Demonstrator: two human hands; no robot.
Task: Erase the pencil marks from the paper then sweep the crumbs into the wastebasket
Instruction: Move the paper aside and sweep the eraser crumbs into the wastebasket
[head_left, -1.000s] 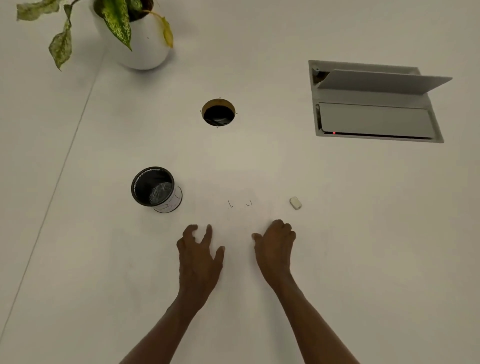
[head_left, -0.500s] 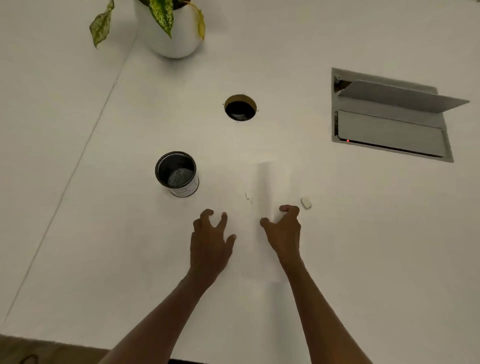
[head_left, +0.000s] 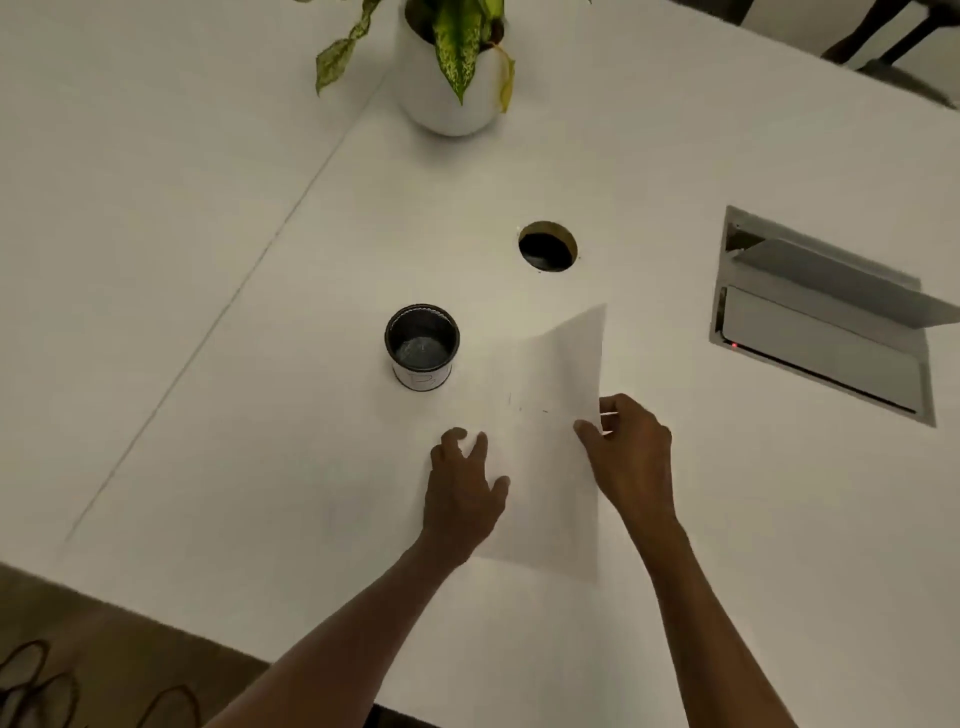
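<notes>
The paper (head_left: 540, 457) is lifted at its right edge off the white table (head_left: 727, 519), pinched in the grip of the right hand (head_left: 631, 457), with faint pencil marks (head_left: 519, 405) seen on it. Its left part is pressed down by the spread fingers of the left hand (head_left: 462, 493). The wastebasket (head_left: 422, 345) is stood just beyond the paper's left side.

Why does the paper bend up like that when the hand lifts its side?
The paper is probably thin and floppy: where the right hand pinches its edge, that side curls up while the rest lies flat. It likely slides easily on the smooth table, so the left hand rests on it, seemingly to steady it.
</notes>
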